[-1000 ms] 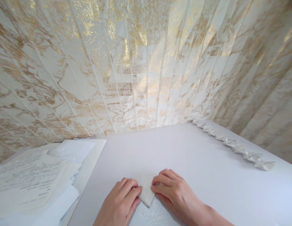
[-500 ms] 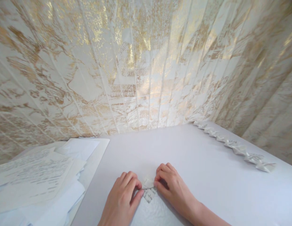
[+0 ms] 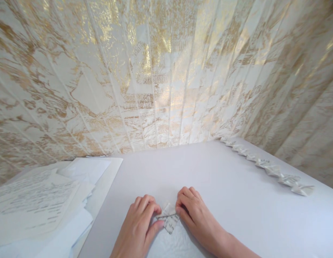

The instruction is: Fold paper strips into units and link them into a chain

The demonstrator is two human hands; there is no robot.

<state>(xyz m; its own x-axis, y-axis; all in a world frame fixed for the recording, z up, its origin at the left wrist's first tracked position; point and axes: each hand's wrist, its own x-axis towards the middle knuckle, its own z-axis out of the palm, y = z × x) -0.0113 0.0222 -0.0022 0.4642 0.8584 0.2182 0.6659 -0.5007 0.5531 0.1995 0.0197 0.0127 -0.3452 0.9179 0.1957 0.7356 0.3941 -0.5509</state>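
A small folded piece of printed paper [image 3: 170,225] lies at the front of the white table, its lower point towards me and a crease running across it. My left hand [image 3: 139,224] is at its left corner, with thumb and forefinger closed around that corner. At the right corner, my right hand [image 3: 194,211] pinches the paper with its fingers curled, and the fingertips partly cover the edge. Beneath the paper and hands is a pale, crinkled sheet [image 3: 177,245].
Loose sheets with handwriting [image 3: 34,204] are piled on the left side of the table [image 3: 166,168]. A row of several small folded paper shapes [image 3: 271,169] runs along the right edge. White and gold curtains [image 3: 155,89] hang behind and at the right.
The folded paper shows more of its left corner and its crease is plainer. My left thumb and forefinger have parted slightly around that corner. My right hand has barely moved.
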